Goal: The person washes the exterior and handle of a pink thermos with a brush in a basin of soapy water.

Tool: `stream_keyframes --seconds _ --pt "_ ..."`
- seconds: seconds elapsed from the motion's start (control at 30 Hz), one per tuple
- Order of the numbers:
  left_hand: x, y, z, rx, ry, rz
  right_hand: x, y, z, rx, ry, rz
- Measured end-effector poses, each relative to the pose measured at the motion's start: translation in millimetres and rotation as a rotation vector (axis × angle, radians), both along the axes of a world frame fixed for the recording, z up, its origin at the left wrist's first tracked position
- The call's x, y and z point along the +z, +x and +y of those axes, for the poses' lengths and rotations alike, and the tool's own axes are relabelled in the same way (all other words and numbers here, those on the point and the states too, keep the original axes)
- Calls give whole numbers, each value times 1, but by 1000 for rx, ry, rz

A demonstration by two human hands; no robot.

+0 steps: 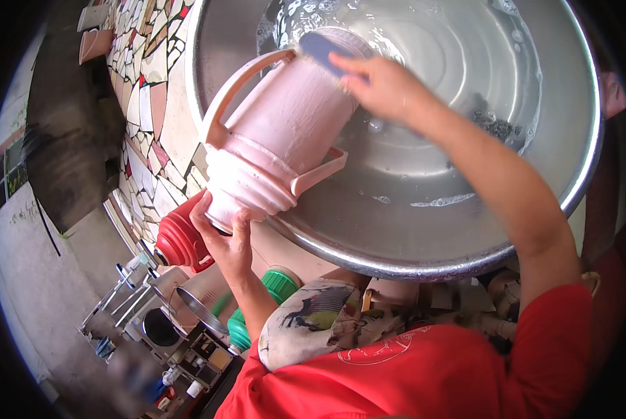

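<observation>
A pale pink thermos flask (pixel 297 115) lies tilted over the near left rim of a large round metal basin (pixel 344 225), its base towards the water. My left hand (pixel 229 235) grips the flask by its neck end, thumb and fingers on either side. In my right hand (pixel 381 86) is a blue-backed scrub brush (pixel 326 55), pressed on the side of the flask near its base. The hand and brush are slightly blurred. Wet streaks show on the flask, which has a long side handle (pixel 229 97) and a smaller bail handle (pixel 321 172).
Soapy water fills the basin's bottom, with a dark scouring pad (pixel 494 123) in it. A red thermos flask (pixel 184 235) stands behind my left hand. Beside my left forearm are a green thermos flask (pixel 279 285) and a metal bucket (pixel 203 301). Mosaic stone paving (pixel 150 105) lies left.
</observation>
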State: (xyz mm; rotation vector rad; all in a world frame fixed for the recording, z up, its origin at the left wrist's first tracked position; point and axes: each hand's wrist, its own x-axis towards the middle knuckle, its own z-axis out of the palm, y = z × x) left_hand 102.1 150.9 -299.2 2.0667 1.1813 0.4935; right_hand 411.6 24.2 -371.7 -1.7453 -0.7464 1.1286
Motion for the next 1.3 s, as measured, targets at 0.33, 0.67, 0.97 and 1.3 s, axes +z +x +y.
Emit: stream_keyframes --seconds 0.33,0.67,0.97,1.3 --pt "-10 -7 -4 -60 90 -62 7 -40 -13 55 162 -100" --pt "-5 -6 -8 -71 228 52 15 -81 -47 -51 248 -160" --pt "3 9 -18 -51 191 41 30 -104 -45 -3 311 -356" --pt "-14 -2 -21 -50 206 -35 55 -87 -36 183 215 -391"
